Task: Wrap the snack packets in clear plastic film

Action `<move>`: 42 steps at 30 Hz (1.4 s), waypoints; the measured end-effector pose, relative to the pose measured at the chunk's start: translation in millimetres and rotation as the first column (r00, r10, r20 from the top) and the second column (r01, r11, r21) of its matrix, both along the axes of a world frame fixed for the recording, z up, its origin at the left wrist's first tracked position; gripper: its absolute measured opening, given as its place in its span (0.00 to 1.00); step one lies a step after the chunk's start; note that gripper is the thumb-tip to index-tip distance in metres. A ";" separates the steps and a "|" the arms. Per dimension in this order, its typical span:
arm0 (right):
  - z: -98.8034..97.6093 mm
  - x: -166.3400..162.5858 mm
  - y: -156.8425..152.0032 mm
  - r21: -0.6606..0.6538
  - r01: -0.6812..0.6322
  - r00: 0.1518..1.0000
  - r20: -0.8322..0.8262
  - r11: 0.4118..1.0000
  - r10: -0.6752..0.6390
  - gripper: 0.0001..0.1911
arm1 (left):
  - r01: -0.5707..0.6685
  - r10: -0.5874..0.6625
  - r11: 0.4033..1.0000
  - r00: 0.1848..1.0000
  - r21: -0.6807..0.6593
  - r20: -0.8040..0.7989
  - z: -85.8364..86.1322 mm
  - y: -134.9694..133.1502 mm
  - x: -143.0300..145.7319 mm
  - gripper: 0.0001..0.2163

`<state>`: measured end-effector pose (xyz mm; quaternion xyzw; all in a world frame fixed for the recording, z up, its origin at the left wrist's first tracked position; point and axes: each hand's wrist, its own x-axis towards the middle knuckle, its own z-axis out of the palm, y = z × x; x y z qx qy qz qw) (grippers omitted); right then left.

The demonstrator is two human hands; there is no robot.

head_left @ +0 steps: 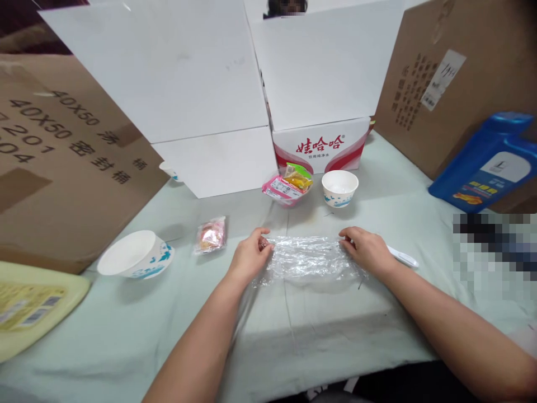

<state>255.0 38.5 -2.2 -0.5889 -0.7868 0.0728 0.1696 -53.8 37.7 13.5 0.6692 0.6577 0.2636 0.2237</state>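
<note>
A crinkled sheet of clear plastic wrap (308,258) lies stretched on the pale green table (126,324) between my hands. My left hand (248,258) pinches its left end, fingers closed on the film. My right hand (364,249) pinches the right end in the same way. A white plastic utensil (403,258) pokes out from under my right hand. Behind the wrap stand a small white paper bowl (339,188) and a pink snack packet pile (288,186).
A larger white bowl (136,255) lies tilted at the left, a small pink packet (211,235) beside it. White cartons (201,101) and brown cardboard boxes (54,162) wall the table. A blue jug (489,162) leans at the right. A yellow container (29,305) lies at the left edge.
</note>
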 end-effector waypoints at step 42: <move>-0.6 11.9 7.0 -0.077 0.065 0.897 -0.432 0.995 -0.092 0.14 | 0.211 -0.200 0.977 0.961 0.039 -0.192 7.1 -8.0 10.9 0.04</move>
